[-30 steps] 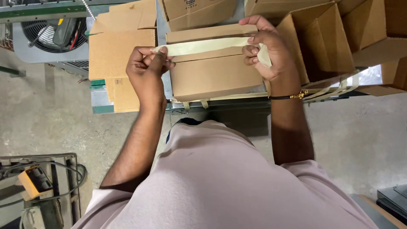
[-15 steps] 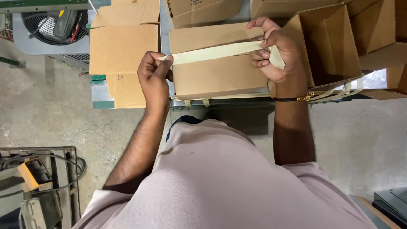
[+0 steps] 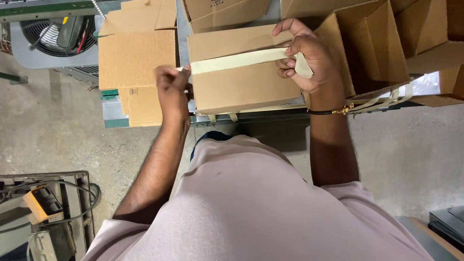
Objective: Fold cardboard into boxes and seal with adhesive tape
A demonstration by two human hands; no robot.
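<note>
Head view, looking straight down over the person's chest and pale pink shirt (image 3: 270, 208). A closed brown cardboard box (image 3: 244, 87) sits at the near edge of a metal desk (image 3: 110, 104), directly in front of the person. A strip of beige paper tape (image 3: 237, 60) runs across the box top along the flap seam, from left side to right side.

The left hand (image 3: 171, 87) is at the box's left side, its grip closed on the tape's left end, fingertips pinched together. The right hand (image 3: 304, 58) rests on the box's right end, its grip curled around the tape's other end, which folds down over that side; the thumb and fingers press it there. A thin black wristband with a gold bead (image 3: 333, 111) circles that wrist.

To seal well, the strip looks best kept taut and centred on the seam, with both ends pressed flat down the box sides so no wrinkles lift.

Left of the box lie flattened cardboard sheets (image 3: 135, 58). Right of it stands an open empty box (image 3: 367, 53), with more open boxes toward the far right corner. Spare tape strips (image 3: 382, 99) hang off the near edge. A fan (image 3: 48, 34) stands on the concrete floor (image 3: 53, 135) at far left.
</note>
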